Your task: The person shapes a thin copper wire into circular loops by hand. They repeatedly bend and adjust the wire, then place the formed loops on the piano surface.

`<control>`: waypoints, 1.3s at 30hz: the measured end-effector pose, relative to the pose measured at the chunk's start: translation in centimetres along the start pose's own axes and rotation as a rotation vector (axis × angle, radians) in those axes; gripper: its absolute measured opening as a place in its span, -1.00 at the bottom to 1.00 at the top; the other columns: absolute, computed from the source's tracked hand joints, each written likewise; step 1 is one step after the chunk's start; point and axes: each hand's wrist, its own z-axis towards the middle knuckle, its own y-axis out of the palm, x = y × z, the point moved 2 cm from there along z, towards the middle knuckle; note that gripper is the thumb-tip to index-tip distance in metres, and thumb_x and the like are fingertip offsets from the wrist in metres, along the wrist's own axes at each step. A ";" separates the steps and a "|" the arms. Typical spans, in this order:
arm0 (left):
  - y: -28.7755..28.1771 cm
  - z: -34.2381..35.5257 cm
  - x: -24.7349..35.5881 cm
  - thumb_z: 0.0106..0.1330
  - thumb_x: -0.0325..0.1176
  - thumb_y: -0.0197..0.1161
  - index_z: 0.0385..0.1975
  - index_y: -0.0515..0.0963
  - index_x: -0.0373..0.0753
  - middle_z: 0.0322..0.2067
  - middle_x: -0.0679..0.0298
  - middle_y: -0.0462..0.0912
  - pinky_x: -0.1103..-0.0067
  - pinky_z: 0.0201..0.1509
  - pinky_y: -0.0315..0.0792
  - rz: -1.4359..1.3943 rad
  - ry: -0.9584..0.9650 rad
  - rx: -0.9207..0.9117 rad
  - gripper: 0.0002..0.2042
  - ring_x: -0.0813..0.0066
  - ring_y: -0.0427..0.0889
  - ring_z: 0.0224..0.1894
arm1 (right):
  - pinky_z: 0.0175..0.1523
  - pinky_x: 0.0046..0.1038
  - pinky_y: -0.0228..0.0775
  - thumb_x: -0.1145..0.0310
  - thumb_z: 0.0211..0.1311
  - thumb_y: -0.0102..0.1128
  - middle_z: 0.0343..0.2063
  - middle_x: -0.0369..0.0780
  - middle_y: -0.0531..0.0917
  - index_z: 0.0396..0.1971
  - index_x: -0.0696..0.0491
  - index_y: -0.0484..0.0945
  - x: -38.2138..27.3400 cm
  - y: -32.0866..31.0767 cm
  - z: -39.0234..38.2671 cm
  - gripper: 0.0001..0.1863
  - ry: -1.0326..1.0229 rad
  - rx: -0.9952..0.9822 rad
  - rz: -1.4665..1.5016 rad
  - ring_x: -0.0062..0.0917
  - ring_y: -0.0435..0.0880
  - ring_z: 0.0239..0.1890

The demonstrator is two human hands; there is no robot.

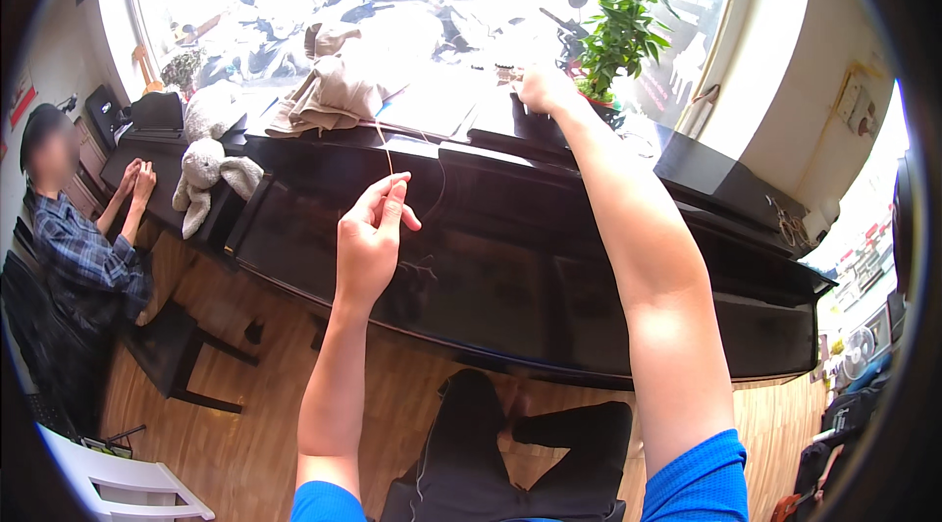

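Over the black piano-like cabinet [510, 228], my left hand [371, 237] pinches a thin, pale orange strand [386, 144] between thumb and forefinger. The strand runs up toward the ledge, where its far end is lost in glare. My right arm stretches forward to the bright ledge. There my right hand [546, 90] is closed beside the potted green plant [625, 26]; what its fingers hold, if anything, cannot be made out. A small brown object [508, 74] lies just left of these fingers. To the left on the ledge is a crumpled beige cloth [329, 90].
A grey plush rabbit [206, 169] hangs over the cabinet's left end. Another person [83, 208] in a plaid shirt sits there, hands together. A black stool [182, 355] and a white chair [118, 478] stand at lower left. Scissors [788, 220] rest at the right end.
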 end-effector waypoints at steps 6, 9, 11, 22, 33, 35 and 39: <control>2.0 0.5 1.1 0.53 -0.24 0.15 0.03 0.64 -0.31 -0.56 0.40 0.61 0.70 -0.50 0.19 0.160 0.043 -0.014 -0.70 0.79 0.31 -0.58 | 0.18 -0.15 0.47 0.22 0.33 0.15 0.06 0.04 0.63 0.20 0.04 0.50 2.0 -2.0 -1.9 -0.53 -0.008 -0.013 -0.178 -0.07 0.64 0.09; 2.5 1.0 0.9 0.51 -0.24 0.17 -0.01 0.67 -0.30 -0.48 0.30 0.65 0.61 -0.39 0.35 0.290 0.136 0.027 -0.72 0.64 0.46 -0.50 | 0.22 -0.14 0.43 0.20 0.35 0.16 -0.06 0.01 0.70 0.22 0.00 0.50 1.7 -4.0 -4.7 -0.53 -0.094 0.063 -0.127 -0.07 0.64 0.07; 3.0 1.5 -0.5 0.49 -0.24 0.19 -0.04 0.68 -0.29 -0.39 0.23 0.67 0.53 -0.30 0.45 0.347 0.281 0.095 -0.73 0.51 0.56 -0.43 | 0.13 -0.18 0.49 0.22 0.34 0.18 -0.17 -0.03 0.73 0.20 -0.01 0.51 1.1 -5.3 -7.5 -0.55 -0.177 0.130 -0.142 -0.12 0.70 -0.06; 4.9 1.0 -1.1 0.42 -0.17 0.26 -0.12 0.68 -0.27 -0.23 0.07 0.68 0.36 -0.13 0.56 0.451 0.257 0.146 -0.72 0.20 0.71 -0.27 | -0.24 -0.36 0.56 0.42 0.28 0.28 -0.50 -0.26 0.70 0.07 -0.03 0.59 2.9 -5.2 -34.7 -0.65 -0.262 0.348 0.417 -0.42 0.68 -0.51; 6.4 2.1 -3.9 0.35 -0.19 0.38 -0.13 0.64 -0.38 -0.25 0.08 0.76 0.47 -0.05 0.57 0.401 0.225 0.178 -0.66 0.32 0.75 -0.21 | -0.37 -0.51 0.51 0.40 0.35 0.23 -0.51 -0.19 0.74 0.05 0.08 0.58 8.7 -0.8 -38.8 -0.70 0.238 0.341 0.848 -0.58 0.70 -0.55; 6.4 1.5 -3.7 0.38 -0.21 0.33 -0.17 0.65 -0.35 -0.27 0.07 0.76 0.42 -0.07 0.58 0.388 0.230 0.183 -0.72 0.24 0.76 -0.21 | -0.40 -0.52 0.49 0.39 0.35 0.23 -0.53 -0.20 0.73 0.01 0.11 0.59 9.0 -0.6 -39.2 -0.73 0.247 0.360 0.874 -0.59 0.68 -0.57; 5.1 1.3 -3.8 0.39 -0.23 0.30 -0.20 0.66 -0.36 -0.31 0.07 0.76 0.46 -0.13 0.56 0.416 0.245 0.162 -0.73 0.30 0.76 -0.26 | -0.47 -0.56 0.45 0.38 0.37 0.22 -0.55 -0.23 0.71 0.00 0.12 0.60 8.6 -0.5 -39.6 -0.74 0.240 0.352 0.968 -0.66 0.63 -0.61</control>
